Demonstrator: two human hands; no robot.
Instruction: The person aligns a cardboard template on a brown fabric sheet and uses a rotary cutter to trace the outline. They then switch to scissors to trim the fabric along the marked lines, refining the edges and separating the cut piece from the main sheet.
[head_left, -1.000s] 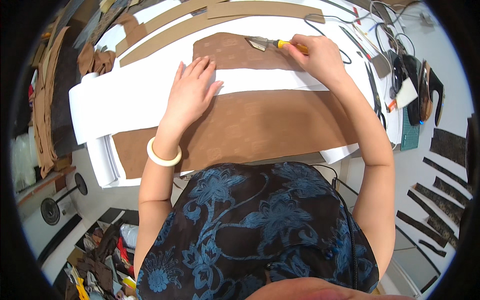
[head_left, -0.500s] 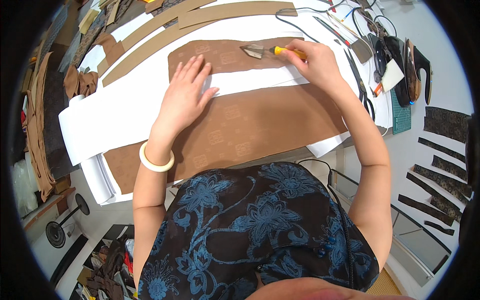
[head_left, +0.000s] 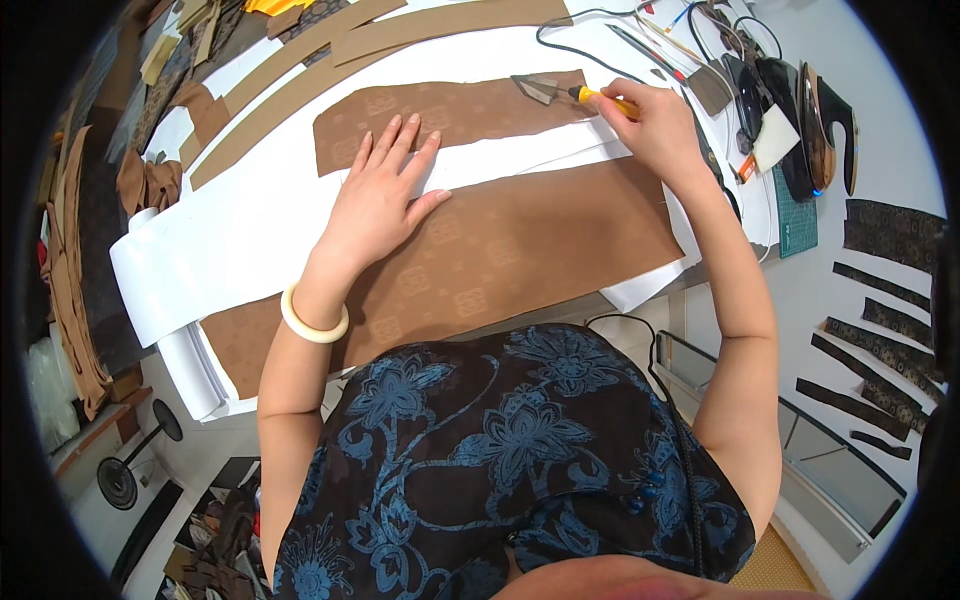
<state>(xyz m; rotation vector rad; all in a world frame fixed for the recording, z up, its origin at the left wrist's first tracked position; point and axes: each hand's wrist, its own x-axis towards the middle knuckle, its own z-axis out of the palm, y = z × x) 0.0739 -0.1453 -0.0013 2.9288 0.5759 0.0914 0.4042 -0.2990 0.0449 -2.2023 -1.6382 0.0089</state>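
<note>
My left hand lies flat, fingers spread, with its fingertips on a narrow brown patterned fabric strip. My right hand grips the yellow handle of a small tool with a pointed, trowel-shaped metal head. That head is over the right part of the strip; whether it presses on the cloth I cannot tell. White paper lies under the strip. Nearer to me, a larger brown patterned fabric piece stretches across the table, partly beneath my left forearm.
Curved tan strips lie at the back. A paper roll sits at the left edge. At the right are black scissors, cables, an iron and a green cutting mat. Dark fabric strips hang farther right.
The pointed tool has moved right along the strip in my right hand. My left hand has slid slightly right over the cloth. The whole view has shifted a little.
</note>
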